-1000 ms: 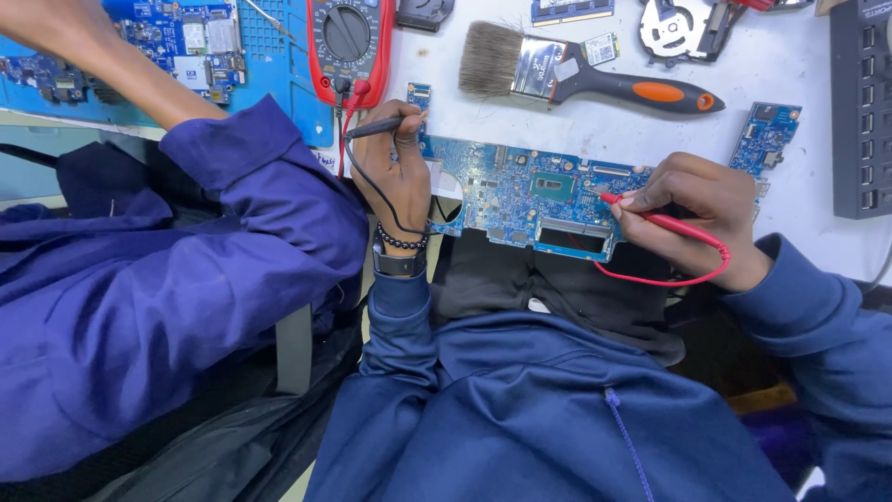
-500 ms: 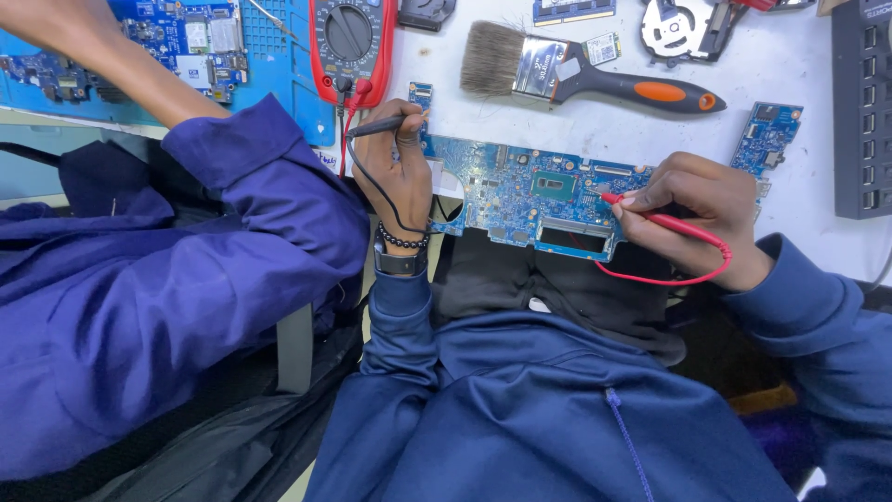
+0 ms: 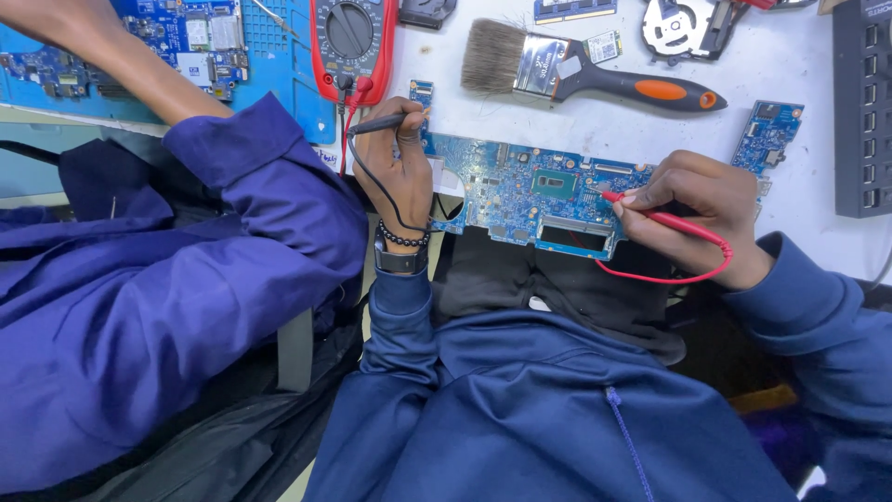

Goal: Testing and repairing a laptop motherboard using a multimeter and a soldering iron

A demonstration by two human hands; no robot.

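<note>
Blue circuit board (image 3: 534, 195) lies flat on worktop (image 3: 790, 74), below the brush (image 3: 576, 74). Left hand (image 3: 401, 167) pinches black probe (image 3: 376, 124); right hand (image 3: 701, 209) pinches red probe (image 3: 650, 216) on board. Board looks stiff, light, fragile: grip by edges.

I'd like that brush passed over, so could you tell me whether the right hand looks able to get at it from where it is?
Probably yes, but not freely: the right hand is gripping the red probe. The brush lies beyond the blue circuit board, with bare white table between and nothing covering it.
</note>
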